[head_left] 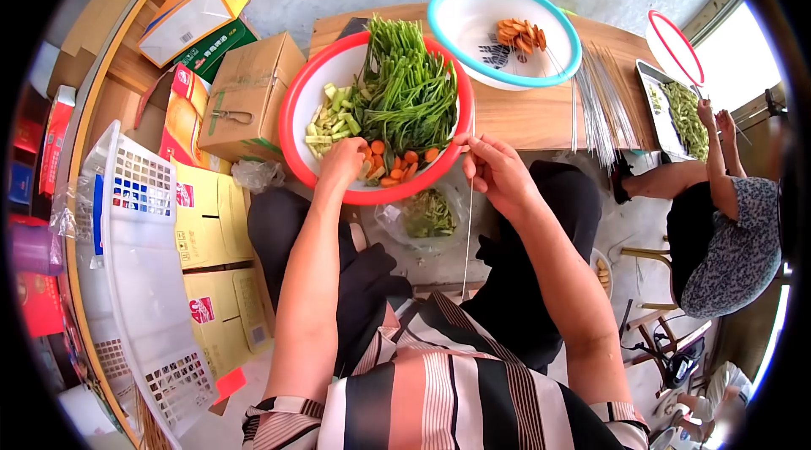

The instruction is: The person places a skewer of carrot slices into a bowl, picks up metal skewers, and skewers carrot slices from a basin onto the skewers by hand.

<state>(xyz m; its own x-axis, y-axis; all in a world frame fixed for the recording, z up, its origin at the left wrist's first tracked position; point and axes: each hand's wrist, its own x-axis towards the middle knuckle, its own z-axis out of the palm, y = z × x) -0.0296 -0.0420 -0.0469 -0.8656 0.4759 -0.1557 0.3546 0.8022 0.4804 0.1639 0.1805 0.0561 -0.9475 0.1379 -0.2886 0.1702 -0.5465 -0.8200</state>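
Observation:
A white basin with a red rim (292, 83) stands in front of me at the table's edge. It holds long green leafy stems (401, 78), cut pale-green stalk pieces (331, 119) and orange carrot pieces (405, 168). My left hand (341, 165) reaches over the near rim, its fingers drawn together at the carrots; what they pinch is hidden. To the right of the basin, my right hand (498, 170) pinches a long thin metal skewer (469, 235), which points away from me and hangs down toward my lap.
A blue-rimmed basin (448, 32) holds filled skewers (519, 35). Bare metal skewers (601, 104) lie on the wooden table (524, 121). Below hangs a plastic bag of greens (429, 215). Cartons (245, 100) and a white crate (144, 281) stand left. Another person (731, 239) works at right beside a tray (667, 133).

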